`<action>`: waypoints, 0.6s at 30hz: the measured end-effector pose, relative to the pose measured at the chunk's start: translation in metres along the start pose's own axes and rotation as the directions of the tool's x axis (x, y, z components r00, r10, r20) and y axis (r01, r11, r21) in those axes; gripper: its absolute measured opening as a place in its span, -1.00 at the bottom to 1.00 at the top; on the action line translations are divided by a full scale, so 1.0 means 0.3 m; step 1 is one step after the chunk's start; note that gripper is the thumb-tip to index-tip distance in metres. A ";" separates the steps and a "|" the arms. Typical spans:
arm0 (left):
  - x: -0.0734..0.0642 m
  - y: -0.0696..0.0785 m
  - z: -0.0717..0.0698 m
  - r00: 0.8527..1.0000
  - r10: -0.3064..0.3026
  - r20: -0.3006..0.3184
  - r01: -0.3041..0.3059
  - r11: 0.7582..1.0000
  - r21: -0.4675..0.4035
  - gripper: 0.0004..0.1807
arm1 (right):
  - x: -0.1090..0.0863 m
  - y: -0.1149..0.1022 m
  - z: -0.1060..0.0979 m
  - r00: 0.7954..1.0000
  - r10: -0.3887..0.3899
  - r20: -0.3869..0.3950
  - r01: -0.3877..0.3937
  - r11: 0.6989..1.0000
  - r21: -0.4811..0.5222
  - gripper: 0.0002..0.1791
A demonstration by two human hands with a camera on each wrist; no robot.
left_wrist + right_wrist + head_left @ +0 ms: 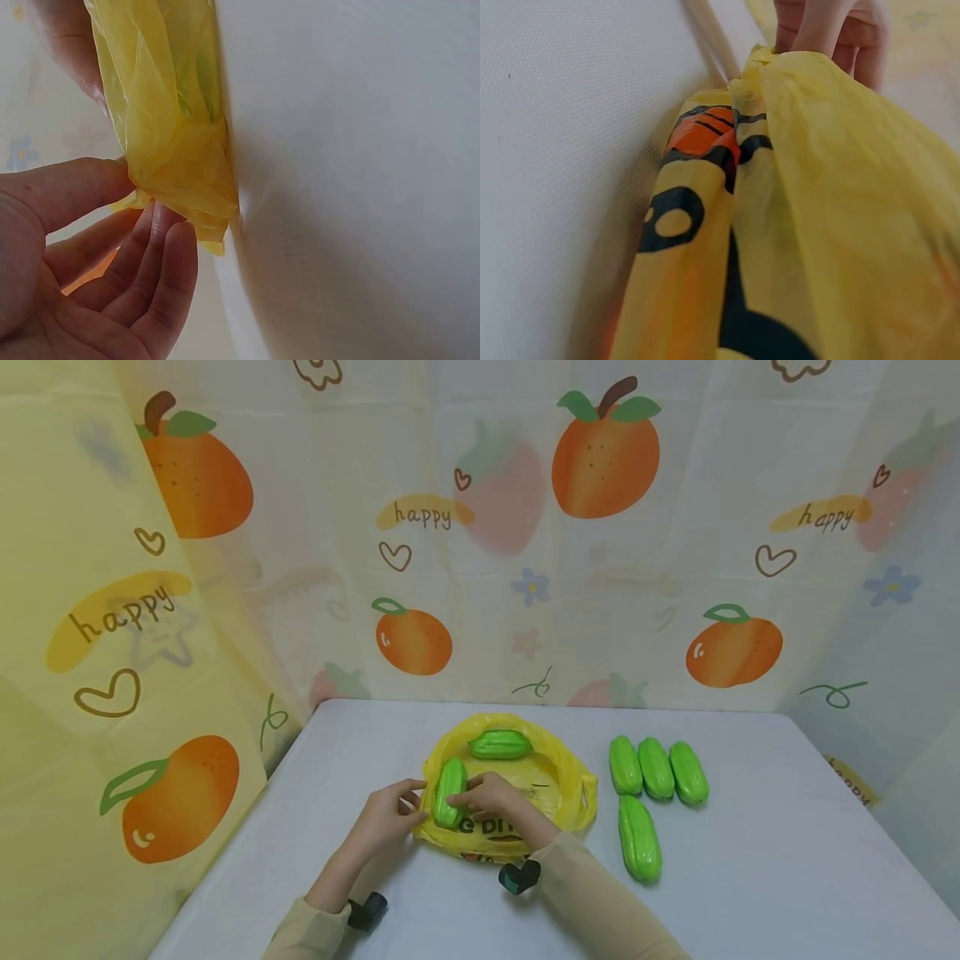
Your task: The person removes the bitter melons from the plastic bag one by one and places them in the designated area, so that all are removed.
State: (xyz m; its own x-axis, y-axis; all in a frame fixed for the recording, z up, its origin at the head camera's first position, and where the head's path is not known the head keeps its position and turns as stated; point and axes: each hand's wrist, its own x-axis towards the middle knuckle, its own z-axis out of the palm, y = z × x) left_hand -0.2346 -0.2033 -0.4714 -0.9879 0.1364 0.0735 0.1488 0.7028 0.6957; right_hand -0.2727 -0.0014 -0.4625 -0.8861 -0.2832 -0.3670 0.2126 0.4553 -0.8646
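Observation:
A yellow plastic bag (pixel 576 772) lies spread wide on the table, its rim rolled outward. My left hand (pixel 385 814) pinches the bag's left edge; in the left wrist view the thumb and fingers grip the gathered yellow film (pixel 176 165). Reaching in over the near rim, my right hand (pixel 495 797) holds a ridged green gourd (pixel 450 781) by its right side, along the bag's left wall. Another green gourd (pixel 500 744) lies crosswise at the back inside the bag. In the right wrist view, the bag's printed wall (pixel 697 247) hides the right hand.
To the right of the bag, three more green gourds (pixel 656 768) lie side by side, with a single gourd (pixel 640 841) in front of them. A fruit-printed cloth (pixel 585 627) hangs behind the white table (pixel 787 860) and along its sides.

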 end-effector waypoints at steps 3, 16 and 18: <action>0.000 0.003 -0.001 1.000 -0.022 0.004 0.022 1.000 -0.006 -0.52 | 0.000 0.000 0.001 1.000 -0.008 0.006 0.008 1.000 -0.003 -0.23; 0.004 0.004 -0.001 1.000 -0.025 0.000 0.025 1.000 -0.003 -0.51 | -0.014 -0.005 0.001 1.000 -0.023 0.003 0.023 0.999 -0.041 -0.24; 0.005 0.002 -0.001 1.000 -0.025 -0.002 0.025 1.000 -0.003 -0.51 | -0.017 -0.004 0.000 1.000 -0.026 0.004 0.027 0.999 -0.044 -0.24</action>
State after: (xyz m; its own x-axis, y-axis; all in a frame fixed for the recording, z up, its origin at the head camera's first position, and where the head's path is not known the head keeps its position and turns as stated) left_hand -0.2359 -0.2027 -0.4707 -0.9914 0.1177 0.0574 0.1240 0.7035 0.6998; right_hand -0.2683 -0.0006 -0.4596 -0.8897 -0.2984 -0.3454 0.1704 0.4847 -0.8579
